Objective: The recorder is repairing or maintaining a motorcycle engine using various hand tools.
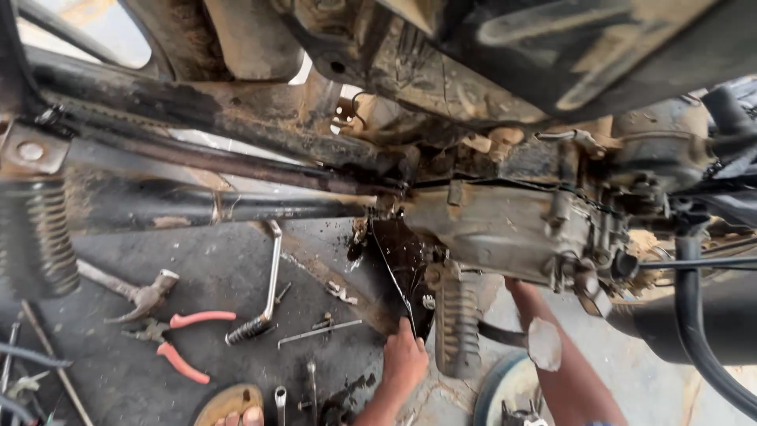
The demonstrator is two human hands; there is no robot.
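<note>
Bare forearms, grease-smudged left hand (404, 361)

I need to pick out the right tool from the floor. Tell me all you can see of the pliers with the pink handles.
The pliers lie flat on the dark, oily floor. Two pink-sleeved handles spread apart, pointing right; dull grey metal jaws point left, towards the claw hammer just above. Neither hand touches them; they lie left of the kick lever.

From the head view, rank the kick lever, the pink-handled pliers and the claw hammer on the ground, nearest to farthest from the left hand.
From the left hand:
1. Kick lever, lying to its left, past the stained patch.
2. Pink-handled pliers, farther left, beyond the lever's foot end.
3. Claw hammer, farthest left, just above the pliers.
</note>
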